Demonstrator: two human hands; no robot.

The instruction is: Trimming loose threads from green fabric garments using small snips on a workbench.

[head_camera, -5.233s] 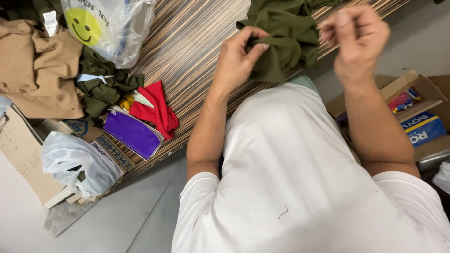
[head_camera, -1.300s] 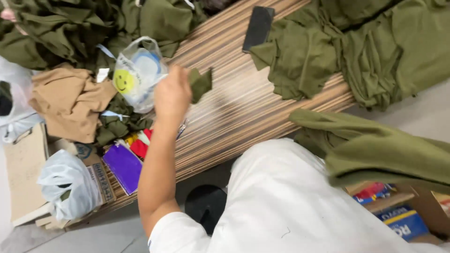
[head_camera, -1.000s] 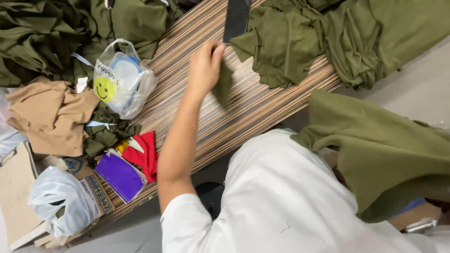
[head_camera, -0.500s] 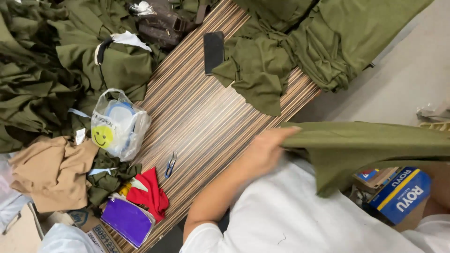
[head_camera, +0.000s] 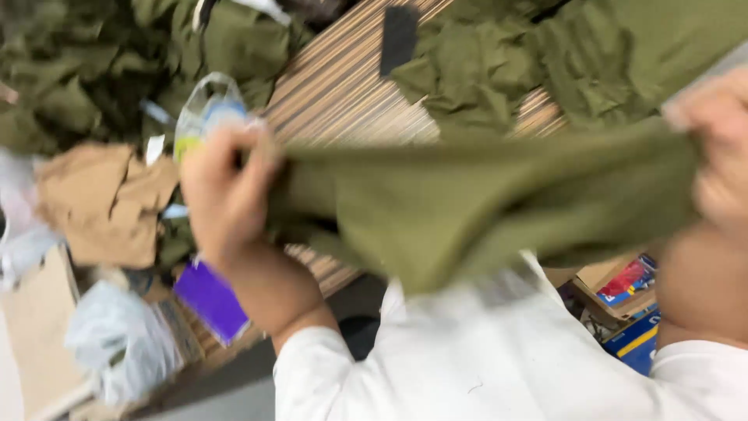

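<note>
An olive green cloth (head_camera: 467, 203) is stretched out in front of me, above the striped table (head_camera: 343, 101). My left hand (head_camera: 226, 195) grips its left end. At the right edge of the view my right hand (head_camera: 721, 148) grips the other end. The picture is blurred by motion. More olive cloth pieces (head_camera: 499, 70) lie bunched on the table beyond, with a dark flat phone (head_camera: 399, 39) beside them.
A pile of olive garments (head_camera: 86, 78) fills the upper left. A clear plastic bag (head_camera: 206, 109), tan cloth (head_camera: 101, 203), a purple packet (head_camera: 210, 300) and a white bag (head_camera: 125, 351) lie at the left. A cardboard box with coloured packs (head_camera: 623, 288) stands at lower right.
My left hand has come back from the table and taken the left end of the olive cloth. The cloth is now held up and spread between both hands.
</note>
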